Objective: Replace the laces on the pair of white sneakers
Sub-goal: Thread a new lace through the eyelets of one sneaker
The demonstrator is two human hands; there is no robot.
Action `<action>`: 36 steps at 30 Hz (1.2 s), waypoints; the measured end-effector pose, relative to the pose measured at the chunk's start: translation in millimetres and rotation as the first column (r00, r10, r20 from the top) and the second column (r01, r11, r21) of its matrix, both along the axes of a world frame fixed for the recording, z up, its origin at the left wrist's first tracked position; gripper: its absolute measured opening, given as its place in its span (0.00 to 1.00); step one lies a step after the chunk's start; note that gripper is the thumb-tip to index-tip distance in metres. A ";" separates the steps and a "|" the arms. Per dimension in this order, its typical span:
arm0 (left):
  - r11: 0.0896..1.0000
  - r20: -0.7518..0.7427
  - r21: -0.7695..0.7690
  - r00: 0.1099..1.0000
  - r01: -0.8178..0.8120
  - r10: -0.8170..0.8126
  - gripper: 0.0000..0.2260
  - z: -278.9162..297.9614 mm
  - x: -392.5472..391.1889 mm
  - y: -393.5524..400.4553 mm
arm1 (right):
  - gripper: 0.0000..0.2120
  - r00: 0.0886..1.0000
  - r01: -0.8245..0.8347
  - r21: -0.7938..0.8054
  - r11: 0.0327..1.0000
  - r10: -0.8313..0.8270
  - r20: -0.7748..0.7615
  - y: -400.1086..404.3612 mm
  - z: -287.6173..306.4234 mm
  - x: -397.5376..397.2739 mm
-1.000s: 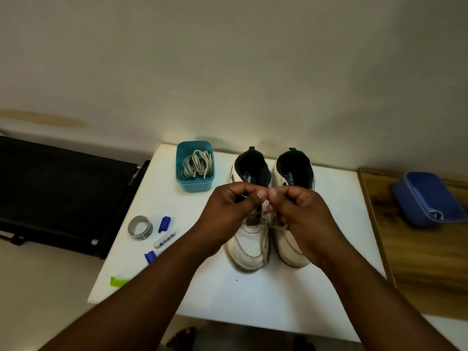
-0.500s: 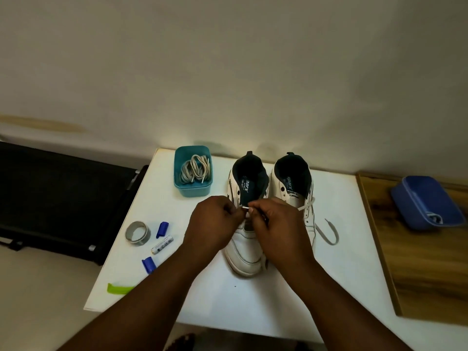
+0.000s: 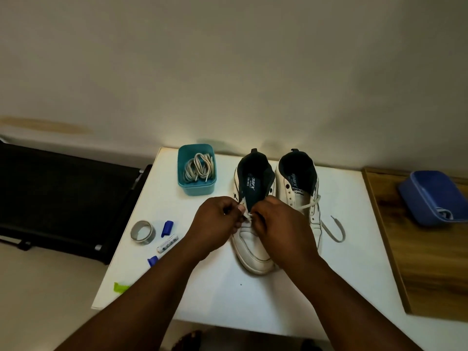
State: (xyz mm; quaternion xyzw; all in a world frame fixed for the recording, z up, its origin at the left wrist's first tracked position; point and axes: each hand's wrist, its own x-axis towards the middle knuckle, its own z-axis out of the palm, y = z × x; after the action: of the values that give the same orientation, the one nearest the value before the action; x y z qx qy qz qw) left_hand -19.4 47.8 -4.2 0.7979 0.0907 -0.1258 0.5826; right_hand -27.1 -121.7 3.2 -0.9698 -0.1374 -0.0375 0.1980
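Two white sneakers stand side by side on the white table [image 3: 253, 300], toes toward me. My left hand [image 3: 215, 224] and my right hand [image 3: 281, 224] meet over the middle of the left sneaker [image 3: 253, 252], and each pinches its white lace [image 3: 247, 217] between the fingertips. My right hand hides the eyelets below. The right sneaker [image 3: 296, 183] sits behind my right hand; its lace [image 3: 331, 229] trails loose over the table to the right. A teal box [image 3: 196, 169] at the table's back left holds coiled grey laces [image 3: 198, 166].
Left of my arms lie a tape roll [image 3: 142, 232], a blue cap [image 3: 167, 228], a white marker [image 3: 167, 243], a second blue piece [image 3: 152, 260] and a green strip [image 3: 121, 287]. A wooden board [image 3: 430, 262] on the right carries a blue container [image 3: 430, 198]. A black bench [image 3: 63, 193] stands left.
Both hands came down from in front of the sneaker collars to the left sneaker's lacing. The right sneaker's lace end now lies loose on the table.
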 end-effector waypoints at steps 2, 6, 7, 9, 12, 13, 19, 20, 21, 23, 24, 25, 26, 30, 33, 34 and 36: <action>1.000 0.009 0.003 1.000 0.004 -0.004 0.10 -0.3 0.2 -0.3 | 0.05 1.000 -0.011 0.004 1.000 0.011 -0.004 -0.8 0.3 0.4; 0.997 0.048 0.062 0.998 0.044 -0.047 0.11 -1.4 2.2 0.9 | 0.05 1.000 -0.010 -0.005 1.000 0.010 0.010 -1.3 -1.2 0.3; 0.995 0.061 0.078 0.996 0.058 -0.063 0.11 -1.5 2.3 1.1 | 0.04 1.000 -0.015 -0.002 1.000 0.015 0.010 -1.3 -1.0 0.6; 0.993 0.078 0.101 0.994 0.069 -0.077 0.11 -1.7 2.4 1.0 | 0.04 0.999 -0.026 0.004 1.000 0.026 0.020 -1.4 0.1 0.5; 0.993 0.093 0.104 0.993 0.058 -0.068 0.11 -1.4 2.7 0.2 | 0.04 0.999 -0.023 0.011 1.000 0.023 0.029 0.7 1.2 -1.9; 0.993 0.100 0.102 0.993 0.058 -0.068 0.11 -1.9 2.6 -0.1 | 0.04 1.000 -0.012 0.019 1.000 0.012 0.029 1.5 0.6 -2.5; 0.982 0.106 0.149 0.985 0.118 -0.134 0.08 -5.3 1.9 4.2 | 0.06 0.999 0.016 0.133 0.991 -0.011 -0.044 -2.1 -5.4 1.0; 0.980 0.090 0.156 0.987 0.119 -0.134 0.04 -4.8 1.7 4.7 | 0.07 0.998 0.008 0.153 0.988 0.002 -0.066 -2.6 -5.1 1.0; 0.980 0.081 0.163 0.988 0.115 -0.130 0.01 -5.0 1.6 4.8 | 0.08 0.996 -0.006 0.166 0.986 0.019 -0.082 -3.3 -5.4 1.3; 0.978 0.089 0.190 0.990 0.088 -0.106 0.04 -4.7 -0.4 2.7 | 0.09 0.993 -0.032 0.172 0.985 0.051 -0.107 -4.3 -6.1 1.1; 0.975 0.105 0.208 0.990 0.075 -0.098 0.04 -3.3 -1.2 1.3 | 0.09 0.992 -0.042 0.172 0.984 0.062 -0.114 -5.3 -7.1 1.2; 0.971 0.120 0.229 0.987 0.074 -0.104 0.04 -2.8 -1.5 0.5 | 0.09 0.992 -0.050 0.171 0.984 0.069 -0.109 -6.7 -8.1 1.8; 0.965 0.126 0.247 0.985 0.085 -0.119 0.05 -1.2 -1.7 0.0 | 0.10 0.992 -0.050 0.172 0.984 0.070 -0.107 -7.8 -7.9 2.2; 0.960 0.103 0.244 0.981 0.136 -0.165 0.04 4.7 -0.6 5.8 | 0.31 0.981 -0.089 0.159 0.983 0.114 -0.156 -4.5 3.6 -0.8; 0.978 0.060 0.182 0.991 0.107 -0.120 0.04 17.1 -3.0 12.0 | 0.30 0.991 -0.114 -0.083 0.990 0.109 -0.072 -0.1 7.9 -3.1; 0.999 0.080 0.046 0.997 -0.003 -0.001 0.03 23.3 -2.6 14.4 | 0.27 0.994 -0.090 -0.110 0.990 0.083 -0.071 -0.5 9.1 -3.8; 0.801 -0.039 -0.474 0.917 -0.366 0.396 0.05 42.1 2.3 19.5 | 0.25 0.993 -0.064 -0.089 0.994 0.055 -0.102 -4.0 9.3 -4.2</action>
State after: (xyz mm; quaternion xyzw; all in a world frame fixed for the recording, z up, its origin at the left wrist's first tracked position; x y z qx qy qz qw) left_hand -17.1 67.3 37.9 0.6004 0.1977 0.0004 0.7749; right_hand -31.3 -125.8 12.5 -0.9741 -0.1577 0.0230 0.1606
